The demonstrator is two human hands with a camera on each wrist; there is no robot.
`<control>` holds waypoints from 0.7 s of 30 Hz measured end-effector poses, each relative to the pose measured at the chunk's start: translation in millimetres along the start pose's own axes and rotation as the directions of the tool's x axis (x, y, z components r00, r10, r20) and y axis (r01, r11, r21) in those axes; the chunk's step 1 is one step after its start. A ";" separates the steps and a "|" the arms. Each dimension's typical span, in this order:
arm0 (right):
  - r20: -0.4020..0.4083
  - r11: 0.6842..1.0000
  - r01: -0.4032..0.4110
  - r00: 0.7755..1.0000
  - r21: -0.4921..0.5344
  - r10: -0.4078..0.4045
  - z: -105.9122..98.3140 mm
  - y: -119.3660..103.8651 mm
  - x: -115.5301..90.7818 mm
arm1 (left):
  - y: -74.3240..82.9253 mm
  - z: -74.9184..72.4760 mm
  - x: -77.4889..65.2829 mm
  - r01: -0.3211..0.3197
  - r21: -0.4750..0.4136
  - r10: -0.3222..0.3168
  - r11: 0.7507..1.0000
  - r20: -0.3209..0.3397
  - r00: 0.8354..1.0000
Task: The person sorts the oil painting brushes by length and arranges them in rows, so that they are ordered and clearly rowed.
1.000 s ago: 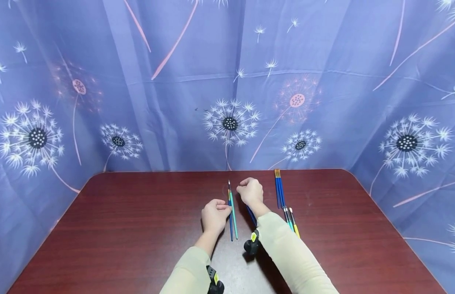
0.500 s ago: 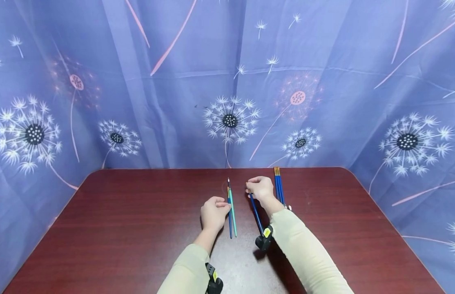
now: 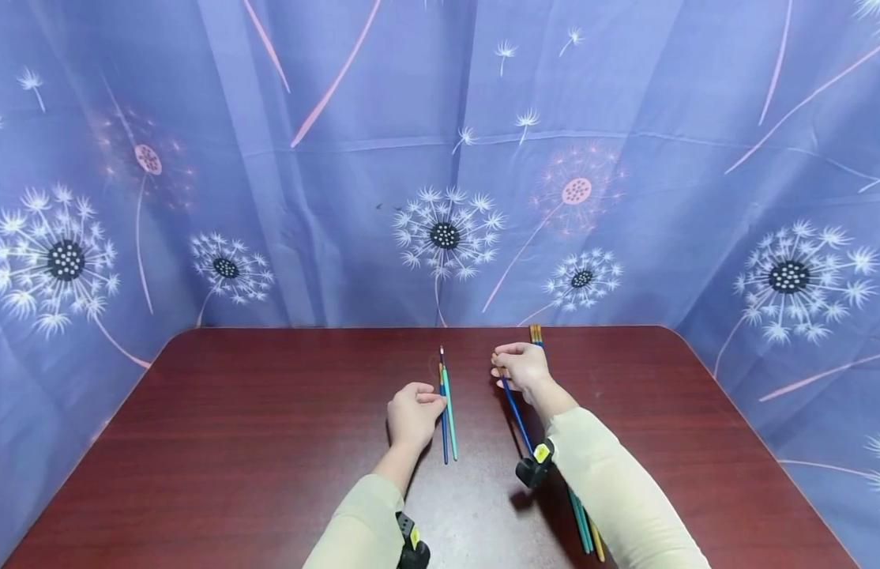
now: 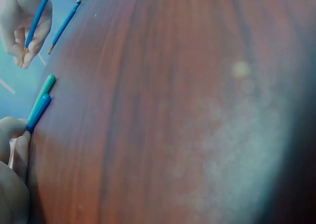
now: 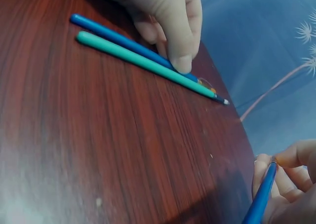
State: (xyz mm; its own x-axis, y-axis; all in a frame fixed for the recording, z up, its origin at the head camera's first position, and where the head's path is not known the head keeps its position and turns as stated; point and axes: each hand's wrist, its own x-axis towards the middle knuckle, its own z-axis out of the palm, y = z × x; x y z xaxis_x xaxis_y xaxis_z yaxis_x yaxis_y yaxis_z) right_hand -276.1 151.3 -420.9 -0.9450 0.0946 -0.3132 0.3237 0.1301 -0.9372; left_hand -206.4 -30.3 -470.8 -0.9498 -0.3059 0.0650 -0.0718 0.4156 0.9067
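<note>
On the table's middle, a blue paintbrush (image 3: pixel 445 438) and a mint-green paintbrush (image 3: pixel 450 419) lie side by side, bristles toward the far edge. My left hand (image 3: pixel 411 417) is at their left, its thumb and fingers pinching the blue one near the ferrule, as the right wrist view shows on its blue handle (image 5: pixel 113 35). To the right, my right hand (image 3: pixel 527 373) pinches another blue paintbrush (image 3: pixel 516 411) near its bristle end. That brush's handle slants back toward the wrist, also visible in the left wrist view as a blue handle (image 4: pixel 37 19).
Several blue paintbrushes (image 3: pixel 535 335) lie behind the right hand, mostly hidden by it. Green brushes (image 3: pixel 579 521) and a yellow brush (image 3: pixel 596 541) show from under the right sleeve. A patterned blue curtain (image 3: pixel 340 237) hangs beyond the table's far edge (image 3: pixel 305 329).
My right hand has moved rightward from near the two middle brushes, carrying the blue paintbrush toward the others at the right. The left hand has stayed in place.
</note>
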 end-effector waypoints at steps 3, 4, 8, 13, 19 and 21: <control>0.003 1.000 -0.010 1.000 -0.006 0.010 -7.8 2.1 -1.5 | -1.1 0.5 -2.0 0.023 0.007 -0.023 1.000 0.005 1.000; 0.001 1.000 -0.010 1.000 -0.006 0.010 -10.1 2.4 -2.0 | -1.3 0.6 -2.3 0.024 0.006 -0.024 1.000 0.005 1.000; -0.002 1.000 0.006 1.000 0.011 -0.006 -18.4 1.6 -3.4 | -0.6 1.0 -1.8 0.012 -0.001 -0.012 1.000 -0.001 1.000; -0.004 1.000 -0.019 1.000 0.015 0.019 -28.3 -1.8 -2.7 | 0.1 0.1 -0.2 0.007 -0.006 -0.007 1.000 0.001 1.000; 0.025 0.998 -0.041 0.999 0.041 0.040 -37.1 -1.6 -0.4 | -0.1 -0.4 1.7 0.024 -0.001 -0.024 1.000 0.011 1.000; 0.035 0.998 -0.034 0.999 0.051 0.032 -39.9 -0.2 0.1 | -0.1 -0.2 1.8 0.017 0.004 -0.017 1.000 0.009 1.000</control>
State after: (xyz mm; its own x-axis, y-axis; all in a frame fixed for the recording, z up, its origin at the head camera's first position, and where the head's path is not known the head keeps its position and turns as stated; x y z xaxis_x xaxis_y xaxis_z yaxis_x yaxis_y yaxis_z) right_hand -274.4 190.6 -414.7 -0.9353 0.0646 -0.3479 0.3523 0.0763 -0.9328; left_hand -208.0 -31.0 -470.7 -0.9512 -0.3051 0.0453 -0.0894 0.4133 0.9062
